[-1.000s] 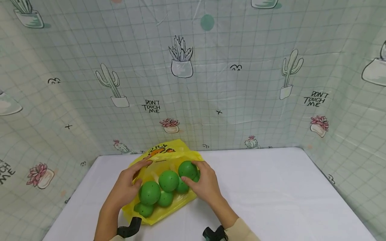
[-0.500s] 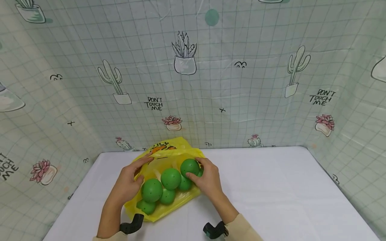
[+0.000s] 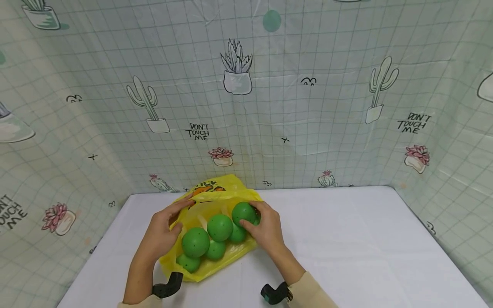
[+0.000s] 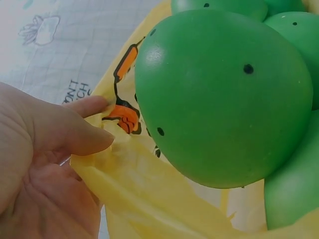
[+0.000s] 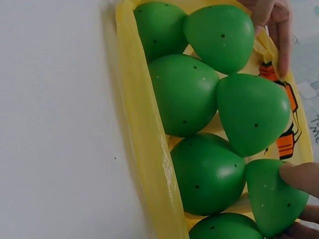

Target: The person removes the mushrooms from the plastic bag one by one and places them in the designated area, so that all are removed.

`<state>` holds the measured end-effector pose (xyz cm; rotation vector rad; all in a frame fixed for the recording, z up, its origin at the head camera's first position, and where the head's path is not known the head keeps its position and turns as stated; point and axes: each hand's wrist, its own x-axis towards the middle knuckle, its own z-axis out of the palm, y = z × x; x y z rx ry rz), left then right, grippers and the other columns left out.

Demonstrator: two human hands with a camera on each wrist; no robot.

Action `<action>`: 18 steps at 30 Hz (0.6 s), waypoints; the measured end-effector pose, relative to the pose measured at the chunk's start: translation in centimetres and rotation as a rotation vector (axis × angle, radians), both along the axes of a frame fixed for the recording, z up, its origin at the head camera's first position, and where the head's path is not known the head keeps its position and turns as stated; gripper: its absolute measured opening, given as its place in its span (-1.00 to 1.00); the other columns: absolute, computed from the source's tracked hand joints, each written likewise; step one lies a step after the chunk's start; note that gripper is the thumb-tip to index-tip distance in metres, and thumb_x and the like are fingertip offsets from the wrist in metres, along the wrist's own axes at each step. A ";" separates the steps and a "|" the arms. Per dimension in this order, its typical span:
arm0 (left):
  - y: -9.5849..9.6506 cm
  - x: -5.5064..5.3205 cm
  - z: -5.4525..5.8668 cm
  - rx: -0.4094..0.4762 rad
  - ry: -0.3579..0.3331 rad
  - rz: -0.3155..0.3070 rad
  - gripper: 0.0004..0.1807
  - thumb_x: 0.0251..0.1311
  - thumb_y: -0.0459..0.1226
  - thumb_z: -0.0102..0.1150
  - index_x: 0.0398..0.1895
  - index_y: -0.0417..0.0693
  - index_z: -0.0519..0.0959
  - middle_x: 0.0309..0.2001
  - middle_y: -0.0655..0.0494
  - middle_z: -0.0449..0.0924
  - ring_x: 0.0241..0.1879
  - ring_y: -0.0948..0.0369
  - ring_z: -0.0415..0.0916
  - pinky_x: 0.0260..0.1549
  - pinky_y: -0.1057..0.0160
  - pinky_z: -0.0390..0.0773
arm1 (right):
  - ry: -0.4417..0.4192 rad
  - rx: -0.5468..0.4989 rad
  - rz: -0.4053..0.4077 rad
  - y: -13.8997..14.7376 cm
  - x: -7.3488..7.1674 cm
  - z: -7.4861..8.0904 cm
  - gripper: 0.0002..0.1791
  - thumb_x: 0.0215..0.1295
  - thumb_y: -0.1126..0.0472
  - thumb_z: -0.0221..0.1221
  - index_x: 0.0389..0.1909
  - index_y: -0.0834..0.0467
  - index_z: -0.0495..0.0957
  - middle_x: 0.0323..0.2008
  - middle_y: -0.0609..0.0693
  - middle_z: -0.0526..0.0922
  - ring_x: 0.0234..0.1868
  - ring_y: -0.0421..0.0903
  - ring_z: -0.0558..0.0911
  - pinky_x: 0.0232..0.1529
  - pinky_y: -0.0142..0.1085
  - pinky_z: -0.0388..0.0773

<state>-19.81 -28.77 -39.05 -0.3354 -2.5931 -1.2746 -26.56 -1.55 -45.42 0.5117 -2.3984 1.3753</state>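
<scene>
A yellow plastic bag (image 3: 233, 184) with black and orange print lies on its side at the table's back left, its mouth towards me. Inside are several smooth green balls (image 3: 195, 242) with small black dots, stacked in two rows; in the right wrist view they look slightly three-cornered. My left hand (image 3: 161, 233) pinches the left edge of the bag's mouth between thumb and fingers. At the right end of the upper row, my right hand (image 3: 266, 226) grips a green ball (image 5: 269, 199), thumb on its near face and fingers on its far side. Part of that ball is hidden.
White cloth covers the table (image 3: 339, 239), whose far edge meets a hanging curtain (image 3: 269, 107) printed with cacti. A black wrist mount (image 3: 168, 286) sits on the left wrist, and another black mount (image 3: 275, 293) on the right.
The right hand's thumb has moved in slightly onto the right-end green ball. The head view has shifted a little; the bag, the other balls and the left hand hold their places.
</scene>
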 end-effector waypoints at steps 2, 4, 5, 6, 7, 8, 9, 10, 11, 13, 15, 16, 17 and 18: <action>0.1 -0.1 0.0 0.002 0.000 0.000 -0.32 0.23 -0.76 -0.05 0.42 -0.27 0.51 0.52 -0.14 0.37 0.51 -0.18 0.26 0.39 -0.08 0.35 | 0.009 -0.005 0.000 0.1 0.0 -0.1 -0.41 0.12 0.26 0.57 0.16 0.35 0.65 0.10 0.22 0.70 0.15 0.21 0.66 0.18 0.10 0.65; 0.1 -0.1 0.0 0.002 -0.003 -0.001 -0.32 0.23 -0.76 -0.05 0.42 -0.27 0.51 0.51 -0.15 0.37 0.52 -0.19 0.25 0.38 -0.08 0.36 | 0.016 -0.009 -0.001 0.2 0.1 -0.1 -0.42 0.12 0.26 0.57 0.16 0.35 0.65 0.09 0.21 0.70 0.14 0.21 0.67 0.17 0.09 0.66; 0.2 -0.2 0.0 0.002 -0.005 0.000 -0.32 0.24 -0.76 -0.04 0.42 -0.27 0.50 0.52 -0.14 0.37 0.52 -0.19 0.24 0.39 -0.08 0.35 | 0.019 -0.011 -0.001 0.2 0.1 -0.1 -0.42 0.12 0.26 0.57 0.16 0.35 0.65 0.09 0.21 0.70 0.13 0.20 0.67 0.16 0.09 0.67; 0.2 -0.2 0.0 0.001 -0.008 0.001 -0.32 0.24 -0.76 -0.04 0.43 -0.27 0.50 0.52 -0.14 0.37 0.52 -0.19 0.24 0.38 -0.09 0.35 | 0.021 -0.013 -0.001 0.2 0.1 -0.2 -0.43 0.12 0.26 0.57 0.16 0.35 0.65 0.08 0.21 0.70 0.12 0.19 0.68 0.15 0.08 0.67; 0.2 -0.2 0.0 0.000 -0.010 0.002 -0.32 0.24 -0.75 -0.04 0.43 -0.27 0.50 0.52 -0.14 0.37 0.52 -0.19 0.24 0.38 -0.09 0.35 | 0.023 -0.015 -0.003 0.3 0.1 -0.2 -0.43 0.12 0.27 0.57 0.15 0.35 0.65 0.08 0.20 0.70 0.11 0.18 0.68 0.15 0.07 0.68; 0.2 -0.2 0.0 -0.002 -0.011 0.002 -0.32 0.24 -0.76 -0.04 0.43 -0.27 0.50 0.52 -0.14 0.36 0.52 -0.19 0.25 0.39 -0.09 0.35 | 0.028 -0.015 -0.004 0.3 0.2 -0.2 -0.43 0.12 0.27 0.57 0.15 0.35 0.65 0.08 0.20 0.70 0.10 0.18 0.68 0.13 0.06 0.68; 0.3 -0.2 0.0 -0.005 -0.011 0.002 -0.33 0.24 -0.76 -0.04 0.43 -0.28 0.50 0.52 -0.14 0.36 0.52 -0.19 0.25 0.38 -0.09 0.35 | 0.028 -0.020 -0.005 0.4 0.2 -0.2 -0.43 0.12 0.27 0.56 0.15 0.35 0.65 0.07 0.20 0.70 0.09 0.17 0.69 0.13 0.05 0.69; 0.3 -0.1 0.0 -0.008 -0.012 0.004 -0.33 0.24 -0.76 -0.04 0.43 -0.28 0.50 0.52 -0.14 0.36 0.52 -0.19 0.25 0.38 -0.09 0.35 | 0.030 -0.025 -0.005 0.4 0.2 -0.1 -0.43 0.12 0.27 0.56 0.15 0.35 0.65 0.07 0.19 0.70 0.08 0.16 0.69 0.12 0.04 0.70; 0.3 -0.1 0.0 -0.011 -0.012 0.005 -0.33 0.24 -0.76 -0.04 0.43 -0.28 0.50 0.52 -0.13 0.36 0.52 -0.19 0.25 0.38 -0.09 0.35 | 0.034 -0.031 -0.005 0.4 0.2 -0.1 -0.44 0.12 0.28 0.56 0.15 0.35 0.65 0.06 0.19 0.70 0.07 0.15 0.70 0.11 0.04 0.70; 0.3 -0.1 0.1 -0.015 -0.015 0.006 -0.32 0.25 -0.76 -0.04 0.43 -0.28 0.49 0.53 -0.13 0.35 0.52 -0.19 0.24 0.39 -0.09 0.35 | 0.047 -0.043 -0.002 0.5 0.3 0.0 -0.44 0.12 0.29 0.56 0.14 0.35 0.65 0.05 0.19 0.70 0.06 0.14 0.70 0.09 0.03 0.71; 0.4 -0.1 0.1 -0.022 -0.019 0.009 -0.32 0.25 -0.75 -0.04 0.44 -0.27 0.49 0.53 -0.13 0.35 0.52 -0.19 0.24 0.39 -0.10 0.35 | 0.056 -0.056 0.002 0.6 0.3 0.1 -0.45 0.11 0.30 0.56 0.13 0.36 0.66 0.04 0.18 0.70 0.04 0.14 0.71 0.08 0.02 0.72; 0.4 -0.1 0.2 -0.026 -0.021 0.011 -0.32 0.26 -0.75 -0.03 0.44 -0.26 0.49 0.54 -0.12 0.34 0.52 -0.19 0.24 0.39 -0.11 0.36 | 0.061 -0.060 0.006 0.6 0.4 0.2 -0.45 0.11 0.30 0.56 0.13 0.36 0.66 0.04 0.18 0.70 0.04 0.14 0.71 0.07 0.02 0.72; 0.4 0.0 0.2 -0.031 -0.022 0.016 -0.32 0.26 -0.75 -0.03 0.45 -0.26 0.48 0.54 -0.11 0.34 0.52 -0.19 0.24 0.38 -0.11 0.36 | 0.066 -0.063 0.009 0.6 0.4 0.2 -0.45 0.10 0.31 0.56 0.12 0.36 0.66 0.04 0.19 0.70 0.04 0.14 0.72 0.07 0.02 0.73; 0.4 0.0 0.2 -0.033 -0.022 0.019 -0.32 0.26 -0.75 -0.02 0.45 -0.26 0.48 0.54 -0.11 0.34 0.52 -0.19 0.24 0.38 -0.11 0.36 | 0.070 -0.065 0.013 0.6 0.4 0.3 -0.45 0.10 0.31 0.55 0.12 0.37 0.65 0.04 0.20 0.70 0.04 0.15 0.72 0.06 0.01 0.73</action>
